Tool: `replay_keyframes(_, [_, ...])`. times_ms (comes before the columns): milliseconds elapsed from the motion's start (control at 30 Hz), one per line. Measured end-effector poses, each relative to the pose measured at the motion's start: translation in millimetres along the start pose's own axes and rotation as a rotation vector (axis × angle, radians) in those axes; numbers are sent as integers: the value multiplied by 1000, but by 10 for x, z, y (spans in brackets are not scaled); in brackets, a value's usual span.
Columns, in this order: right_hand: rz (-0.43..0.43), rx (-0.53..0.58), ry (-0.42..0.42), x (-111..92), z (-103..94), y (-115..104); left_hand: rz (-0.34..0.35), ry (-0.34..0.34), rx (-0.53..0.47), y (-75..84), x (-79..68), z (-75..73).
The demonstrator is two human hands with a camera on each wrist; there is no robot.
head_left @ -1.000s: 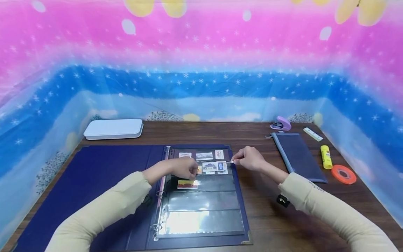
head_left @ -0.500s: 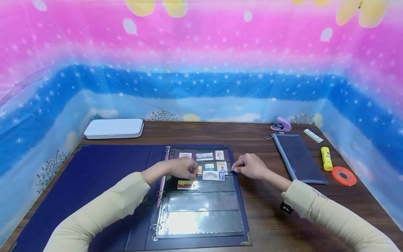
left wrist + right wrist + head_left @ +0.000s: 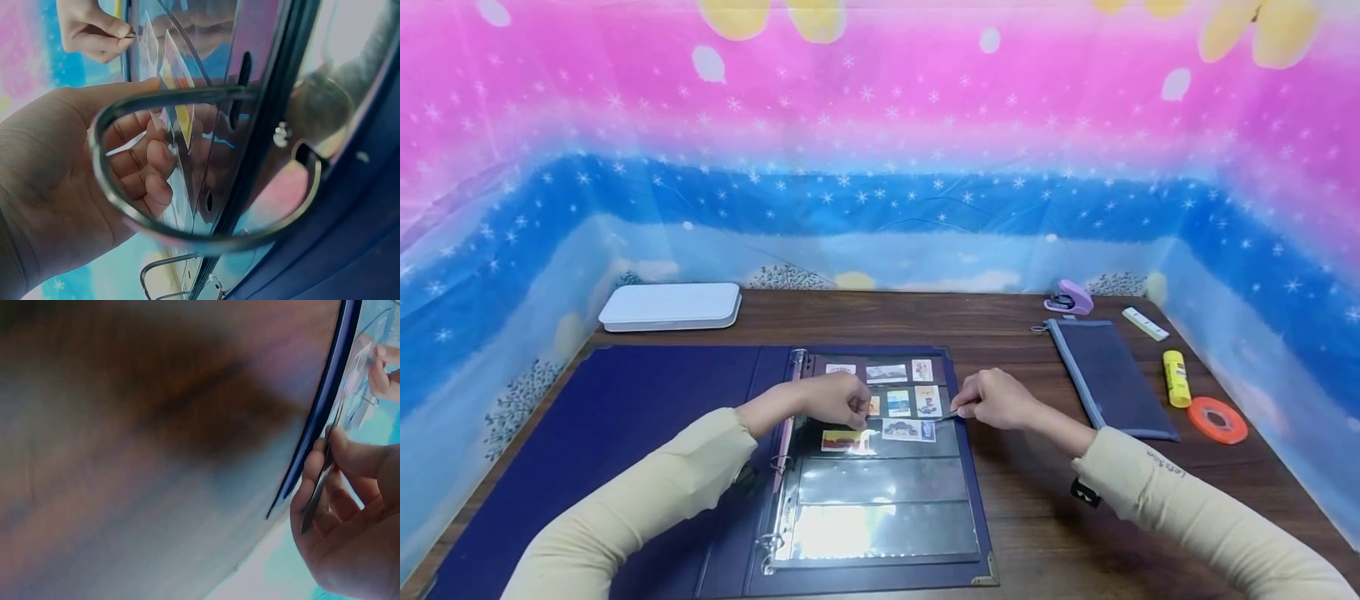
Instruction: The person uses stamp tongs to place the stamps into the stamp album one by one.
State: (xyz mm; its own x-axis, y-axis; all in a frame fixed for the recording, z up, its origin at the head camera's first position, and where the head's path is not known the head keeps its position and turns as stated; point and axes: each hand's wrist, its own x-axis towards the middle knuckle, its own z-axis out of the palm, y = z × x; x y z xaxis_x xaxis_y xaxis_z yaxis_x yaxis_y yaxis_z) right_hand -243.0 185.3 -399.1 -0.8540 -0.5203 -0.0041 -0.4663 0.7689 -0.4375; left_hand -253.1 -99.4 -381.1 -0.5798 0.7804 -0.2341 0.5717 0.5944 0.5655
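An open blue ring binder [image 3: 655, 417] holds a dark stamp page [image 3: 887, 479] with clear pocket strips. My left hand [image 3: 838, 400] is over the page's left half, fingers curled; in the left wrist view its thumb and forefinger pinch the clear film of a pocket [image 3: 178, 187]. At the page's right edge my right hand [image 3: 996, 398] holds metal tweezers [image 3: 319, 490] between thumb and fingers. The tweezers' tip meets the right end of a wide pale stamp [image 3: 907, 430] in the third row. A red-and-yellow stamp [image 3: 844, 441] sits left of it. More stamps fill the two rows above.
Behind the binder lies a white case [image 3: 670, 307]. To the right are a dark mesh zip pouch [image 3: 1116, 379], a lilac hole punch or stapler [image 3: 1070, 297], a small pale strip [image 3: 1146, 323], a yellow glue stick [image 3: 1177, 379] and an orange tape roll [image 3: 1217, 419]. Metal binder rings [image 3: 181, 231] stand beside my left hand.
My right hand with the tweezers has moved toward me, bringing the wide stamp down from the second row to the third. The second-row stamps are uncovered. My left hand has stayed in place.
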Motion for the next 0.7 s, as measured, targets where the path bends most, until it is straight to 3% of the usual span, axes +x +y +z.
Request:
replay_keyframes(233, [-155, -79, -62, 110, -91, -3, 9, 8, -13, -45, 3, 15])
replay_keyframes(433, [-211, -101, -115, 174, -104, -31, 10, 12, -19, -65, 6, 30])
replay_keyframes(700, [-221, -112, -135, 172, -106, -54, -4, 25, -26, -63, 10, 43])
